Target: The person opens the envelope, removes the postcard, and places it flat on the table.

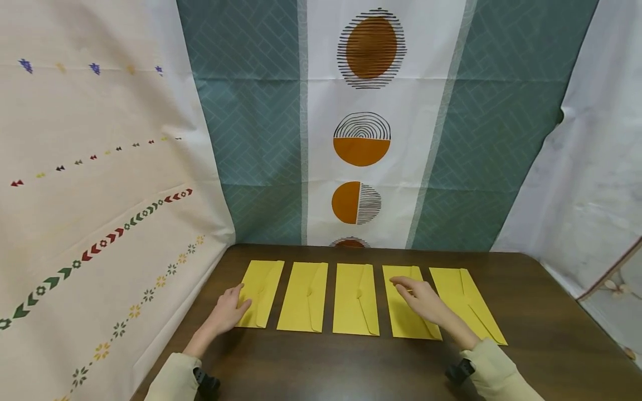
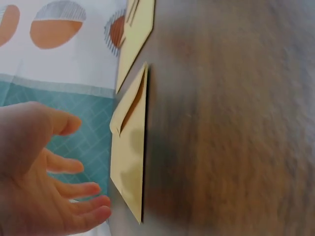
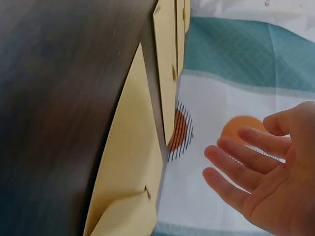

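Observation:
Several yellow envelopes lie in a row on the dark wooden table, their flaps facing up along one long side. At the row's left end, my left hand (image 1: 228, 309) hovers over the edge of the leftmost envelope (image 1: 263, 289), fingers relaxed and holding nothing. My right hand (image 1: 421, 301) is above the fourth envelope (image 1: 403, 320) with loosely bent, spread fingers, also holding nothing. Between the hands lie the second envelope (image 1: 301, 298) and the middle envelope (image 1: 353, 301). The rightmost envelope (image 1: 468, 306) is partly behind my right forearm. In the left wrist view, one envelope's flap (image 2: 129, 105) stands slightly lifted.
The brown table (image 1: 331, 362) extends in front of the row and to its right. A teal and white cloth with orange circles (image 1: 361, 150) hangs behind the table. Patterned pale cloth (image 1: 100, 167) hangs at the left, and another white cloth (image 1: 592, 195) at the right.

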